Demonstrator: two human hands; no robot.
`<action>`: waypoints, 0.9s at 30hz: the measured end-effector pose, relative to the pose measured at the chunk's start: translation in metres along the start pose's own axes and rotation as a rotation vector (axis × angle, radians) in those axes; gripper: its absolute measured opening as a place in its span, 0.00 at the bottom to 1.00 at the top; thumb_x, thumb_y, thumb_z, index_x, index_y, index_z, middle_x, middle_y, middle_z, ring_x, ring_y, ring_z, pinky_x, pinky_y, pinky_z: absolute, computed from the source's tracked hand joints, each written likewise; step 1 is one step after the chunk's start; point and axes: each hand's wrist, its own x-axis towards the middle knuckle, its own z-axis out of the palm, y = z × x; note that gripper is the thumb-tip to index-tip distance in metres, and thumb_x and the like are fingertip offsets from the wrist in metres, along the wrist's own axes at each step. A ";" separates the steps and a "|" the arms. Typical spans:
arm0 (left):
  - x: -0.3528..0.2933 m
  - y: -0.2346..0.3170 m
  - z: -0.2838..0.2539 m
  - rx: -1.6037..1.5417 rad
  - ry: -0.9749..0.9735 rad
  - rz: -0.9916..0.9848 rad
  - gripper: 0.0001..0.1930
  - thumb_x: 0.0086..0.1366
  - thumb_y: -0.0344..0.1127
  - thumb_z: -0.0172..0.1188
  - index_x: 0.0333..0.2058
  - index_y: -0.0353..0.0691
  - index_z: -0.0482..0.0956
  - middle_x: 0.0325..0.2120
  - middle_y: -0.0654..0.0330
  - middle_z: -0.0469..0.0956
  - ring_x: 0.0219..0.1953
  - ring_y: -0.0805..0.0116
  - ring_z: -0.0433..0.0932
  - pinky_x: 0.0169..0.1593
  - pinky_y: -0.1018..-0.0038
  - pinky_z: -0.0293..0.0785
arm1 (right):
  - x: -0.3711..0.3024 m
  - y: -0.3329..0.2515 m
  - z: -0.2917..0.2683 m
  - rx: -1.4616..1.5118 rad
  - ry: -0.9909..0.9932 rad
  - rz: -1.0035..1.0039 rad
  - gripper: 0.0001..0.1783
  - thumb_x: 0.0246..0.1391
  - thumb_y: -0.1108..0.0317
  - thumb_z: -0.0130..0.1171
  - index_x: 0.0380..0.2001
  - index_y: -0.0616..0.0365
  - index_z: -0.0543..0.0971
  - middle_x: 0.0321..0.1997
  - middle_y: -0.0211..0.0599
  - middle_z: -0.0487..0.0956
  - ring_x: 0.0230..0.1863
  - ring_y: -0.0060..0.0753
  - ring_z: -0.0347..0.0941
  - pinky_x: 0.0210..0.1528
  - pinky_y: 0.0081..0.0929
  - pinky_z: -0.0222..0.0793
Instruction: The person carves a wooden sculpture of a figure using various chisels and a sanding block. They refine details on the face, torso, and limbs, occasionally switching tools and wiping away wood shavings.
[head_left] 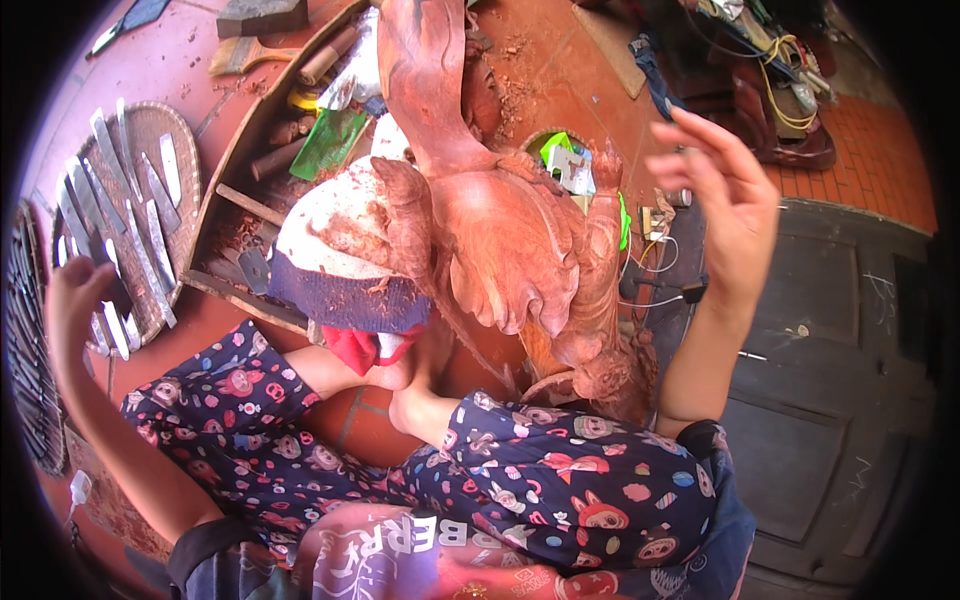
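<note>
Wooden carving (505, 235) is resting between both hands, its long axis slanting from far left to near right, smooth end pointing away; right fingers (715, 137) are spreading loosely, empty, left fingers (97, 281) curling near metal blades (171, 170), grip unclear

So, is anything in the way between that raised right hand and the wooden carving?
Nothing visible stands between the right hand and the wooden carving. A cluster of plugs and cables lies lower down, seemingly on the floor beside the carving.
</note>
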 end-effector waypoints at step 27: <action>-0.249 0.364 0.149 -1.257 0.442 0.984 0.16 0.61 0.43 0.53 0.45 0.43 0.74 0.66 0.51 0.62 0.70 0.43 0.57 0.64 0.33 0.56 | 0.023 -0.037 0.028 -0.019 -0.535 0.257 0.07 0.52 0.78 0.64 0.36 0.62 0.79 0.37 0.32 0.79 0.35 0.19 0.76 0.39 0.20 0.73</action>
